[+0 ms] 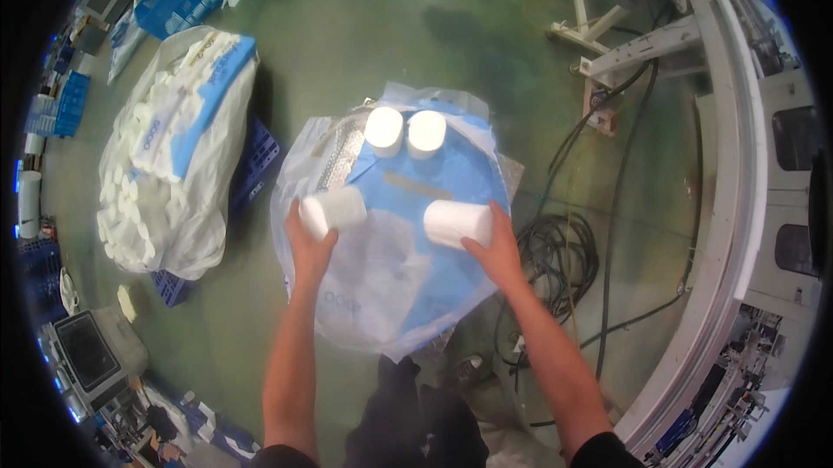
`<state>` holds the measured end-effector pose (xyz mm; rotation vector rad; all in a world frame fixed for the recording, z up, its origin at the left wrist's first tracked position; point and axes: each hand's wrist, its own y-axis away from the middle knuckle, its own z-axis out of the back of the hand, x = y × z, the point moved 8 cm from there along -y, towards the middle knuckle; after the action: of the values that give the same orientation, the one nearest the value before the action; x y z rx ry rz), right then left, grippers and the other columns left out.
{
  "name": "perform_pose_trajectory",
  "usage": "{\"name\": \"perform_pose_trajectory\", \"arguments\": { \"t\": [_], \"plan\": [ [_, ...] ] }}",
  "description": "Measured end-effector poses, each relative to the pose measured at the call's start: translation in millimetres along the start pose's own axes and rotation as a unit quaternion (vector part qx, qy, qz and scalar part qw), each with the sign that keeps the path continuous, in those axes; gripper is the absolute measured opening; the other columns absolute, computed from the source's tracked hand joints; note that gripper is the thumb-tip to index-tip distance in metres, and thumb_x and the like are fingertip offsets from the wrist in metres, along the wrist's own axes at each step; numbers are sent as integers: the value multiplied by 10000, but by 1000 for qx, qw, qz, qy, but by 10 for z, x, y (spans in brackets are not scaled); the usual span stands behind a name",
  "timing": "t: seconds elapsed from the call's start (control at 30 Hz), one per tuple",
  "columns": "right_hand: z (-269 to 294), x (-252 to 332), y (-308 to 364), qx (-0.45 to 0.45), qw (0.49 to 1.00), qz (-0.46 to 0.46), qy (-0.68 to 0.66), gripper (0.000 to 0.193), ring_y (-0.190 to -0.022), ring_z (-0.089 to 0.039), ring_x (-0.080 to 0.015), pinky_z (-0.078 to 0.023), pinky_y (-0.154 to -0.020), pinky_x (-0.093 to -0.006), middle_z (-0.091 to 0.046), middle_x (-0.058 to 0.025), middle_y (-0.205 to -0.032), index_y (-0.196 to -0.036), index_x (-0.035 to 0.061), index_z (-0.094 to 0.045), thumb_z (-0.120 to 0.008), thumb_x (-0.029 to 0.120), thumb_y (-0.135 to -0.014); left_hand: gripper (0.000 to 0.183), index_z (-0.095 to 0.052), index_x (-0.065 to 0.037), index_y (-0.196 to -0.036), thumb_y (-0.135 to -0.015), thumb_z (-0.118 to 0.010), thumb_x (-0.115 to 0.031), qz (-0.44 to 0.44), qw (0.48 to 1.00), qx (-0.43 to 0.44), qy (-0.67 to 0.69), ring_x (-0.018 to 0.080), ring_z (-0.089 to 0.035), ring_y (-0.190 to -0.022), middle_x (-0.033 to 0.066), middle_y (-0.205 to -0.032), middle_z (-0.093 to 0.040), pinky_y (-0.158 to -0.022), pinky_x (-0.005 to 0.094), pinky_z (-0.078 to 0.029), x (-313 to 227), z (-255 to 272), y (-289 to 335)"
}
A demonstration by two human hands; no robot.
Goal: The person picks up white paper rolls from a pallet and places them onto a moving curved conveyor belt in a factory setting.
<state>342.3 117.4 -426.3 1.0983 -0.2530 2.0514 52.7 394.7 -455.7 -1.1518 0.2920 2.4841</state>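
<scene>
Gripping one white roll point(334, 210) in your left hand point(308, 253) and another point(457, 222) in your right hand point(496, 251), fingers wrapped, you steady both on the blue-and-clear bag's point(408, 286) near edge.

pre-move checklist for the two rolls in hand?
1. Left hand grips a white roll: ok.
2. Right hand grips the other roll: ok.
3. Blue-and-clear bag lies under both hands: ok.
4. Two upright rolls stand side by side on the bag, apart from the hands: ok.
5. Bag stable on what bears it: cannot tell.
6. Cables on the floor at right, near the feet: not ok.
</scene>
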Motion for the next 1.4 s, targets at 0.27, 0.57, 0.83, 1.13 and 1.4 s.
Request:
{"name": "perform_pose_trajectory", "arguments": {
  "t": [0.27,0.57,0.83,1.13,1.4],
  "plan": [
    [863,-203,2060,83,625,-196,-751,642,-1300,-526,-260,-426,-1095,-428,-543,-113,-1421,-1468,52,-410,-659,282,-923,941,-192,-28,-1554,-767,-708,-12,253,939,76,222,368,-516,-1267,219,-1473,-378,-1012,453,-484,-299,348,2669],
    [2498,-54,3936,58,608,-56,-790,698,-1300,-536,-311,-397,-1112,-506,-560,-111,-1426,-1464,60,-447,-605,440,-900,952,-162,-44,-1567,-792,-716,-30,117,938,184,269,353,-469,-1304,207,-1495,-351,-1017,440,-482,-2107,306,3827],
    [3752,5,5228,-92,616,51,-780,810,-1286,-545,-352,-431,-1099,-499,-537,-176,-1428,-1466,-7,-422,-585,504,-860,940,-187,-101,-1571,-784,-689,11,35,915,259,307,338,-467,-1305,179,-1497,-356,-1011,422,-475,-3372,133,4468],
    [5272,1019,6624,-402,894,60,-191,1081,-1274,-513,-311,-412,-1080,-424,-509,-160,-1415,-1564,46,-203,-825,186,-692,919,-185,-79,-1570,-784,-660,-38,-11,876,347,335,330,-466,-1282,186,-1479,-375,-1053,429,-420,-4066,26,5007],
    [5442,1774,7069,-492,838,126,198,1143,-1036,-578,-373,-463,-934,-444,-580,-207,-1273,-1513,-70,-217,-867,114,-590,904,-164,-52,-1572,-806,-644,-47,-2,858,393,331,323,-470,-1281,188,-1485,-384,-1046,421,-426,-4114,-65,5222]
  ]
}}
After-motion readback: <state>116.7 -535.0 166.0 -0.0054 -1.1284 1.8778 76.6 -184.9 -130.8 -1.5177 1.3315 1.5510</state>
